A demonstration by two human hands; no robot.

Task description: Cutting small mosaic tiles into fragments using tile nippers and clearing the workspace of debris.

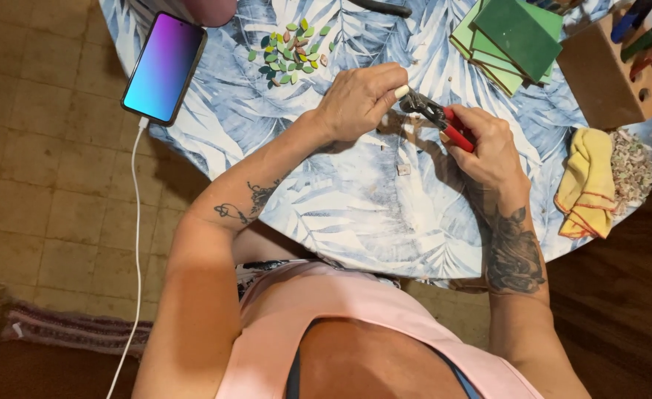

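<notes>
Pink-clad shoulders lean over the leaf-print table (341, 214), right hand (492, 148) clenching red-handled nippers (440, 118) on a small pale piece (401, 91) pinched by the left hand (359, 100); uneven squeezing could shatter it or nip fingertips

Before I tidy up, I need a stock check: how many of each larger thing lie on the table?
Phone: 1
Red-handled nippers: 1
Yellow cloth: 1
Wooden tool block: 1
Stack of green tiles: 1
Pile of leaf-shaped pieces: 1
Total: 6
</notes>
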